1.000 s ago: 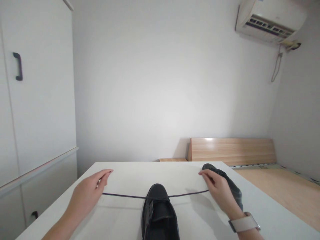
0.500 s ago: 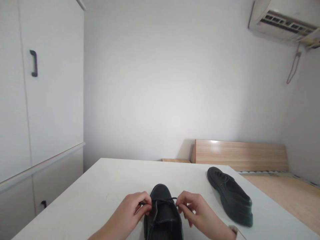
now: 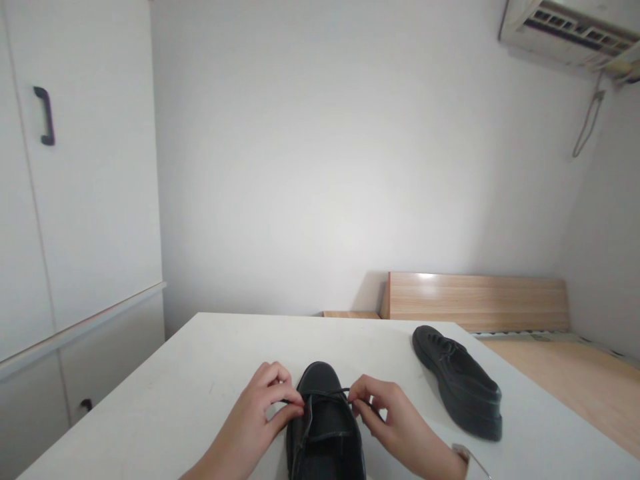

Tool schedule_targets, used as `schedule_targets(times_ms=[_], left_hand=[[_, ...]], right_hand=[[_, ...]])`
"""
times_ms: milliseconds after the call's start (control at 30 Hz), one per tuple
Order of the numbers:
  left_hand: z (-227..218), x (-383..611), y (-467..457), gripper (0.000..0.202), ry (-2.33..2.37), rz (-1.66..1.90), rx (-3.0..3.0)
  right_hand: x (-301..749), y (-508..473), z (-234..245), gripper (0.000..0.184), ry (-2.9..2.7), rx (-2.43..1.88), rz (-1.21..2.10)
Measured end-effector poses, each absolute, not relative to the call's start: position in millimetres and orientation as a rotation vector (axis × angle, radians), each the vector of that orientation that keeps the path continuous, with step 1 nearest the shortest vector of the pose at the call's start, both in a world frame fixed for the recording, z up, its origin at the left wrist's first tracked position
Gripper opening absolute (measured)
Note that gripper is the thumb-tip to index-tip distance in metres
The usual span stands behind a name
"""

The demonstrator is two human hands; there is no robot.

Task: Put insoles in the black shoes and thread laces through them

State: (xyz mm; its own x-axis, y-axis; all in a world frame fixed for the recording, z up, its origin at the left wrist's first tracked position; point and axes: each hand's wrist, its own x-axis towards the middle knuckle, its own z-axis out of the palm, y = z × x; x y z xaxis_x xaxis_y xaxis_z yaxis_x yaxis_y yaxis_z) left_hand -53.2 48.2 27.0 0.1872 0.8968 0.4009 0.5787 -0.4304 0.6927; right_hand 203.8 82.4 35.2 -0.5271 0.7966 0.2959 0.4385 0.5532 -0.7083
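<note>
A black lace-up shoe (image 3: pixel 320 377) stands on the white table right in front of me, toe pointing away, its heel cut off by the lower edge of the view. On its left side my left hand (image 3: pixel 267 410) pinches one end of the black shoelace (image 3: pixel 327 393) between thumb and fingers. At the right side my right hand (image 3: pixel 385 413) pinches the lace's other end, a short piece showing behind the fingers. The lace runs across the shoe's tongue between both hands. A second black shoe (image 3: pixel 460 383), its lace in place, rests farther off to the right.
The white table (image 3: pixel 225 353) carries both shoes. A white cabinet (image 3: pixel 105 200) with dark handles stands at the left. Beyond the table on the right is a bed frame with a wooden headboard (image 3: pixel 475 300). An air conditioner (image 3: pixel 575 33) hangs at the upper right.
The fingers of my left hand have lifted and spread a little, while its pinch stays by the shoe. My right hand has barely moved. The whole view has shifted slightly.
</note>
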Motion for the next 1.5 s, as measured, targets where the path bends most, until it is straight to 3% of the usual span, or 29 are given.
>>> schedule_targets(times_ms=[467, 600, 733, 900, 1067, 1200, 1300, 1367, 1500], left_hand=[[31, -43, 39, 0.023, 1.347, 1.085, 2.093], [34, -37, 30, 0.035, 1.367, 1.085, 2.125], [36, -35, 26, 0.030, 1.439, 1.098, 2.203], [47, -25, 28, 0.041, 1.622, 0.766, 2.273], [71, -4, 26, 0.039, 1.833, 0.454, 2.309], [82, 4, 23, 0.037, 1.881, 0.379, 2.312], [81, 3, 24, 0.034, 1.890, 0.433, 2.326], [85, 0, 23, 0.030, 1.849, 0.544, 2.323], [116, -12, 7, 0.022, 1.484, 1.347, 2.249]], right_hand=[[202, 81, 37, 0.018, -2.195, -0.871, 0.505], [201, 80, 38, 0.014, -2.199, -0.942, 0.535], [198, 69, 48, 0.021, -2.200, -0.977, 0.622], [186, 54, 63, 0.027, -2.380, -1.076, 0.457], [159, 40, 85, 0.026, -2.611, -1.426, 0.093], [138, 32, 102, 0.037, -2.754, -1.596, -0.067], [132, 33, 102, 0.041, -2.731, -1.616, -0.130], [134, 36, 99, 0.034, -2.638, -1.503, -0.142], [150, 39, 107, 0.018, -2.117, -0.996, 0.232]])
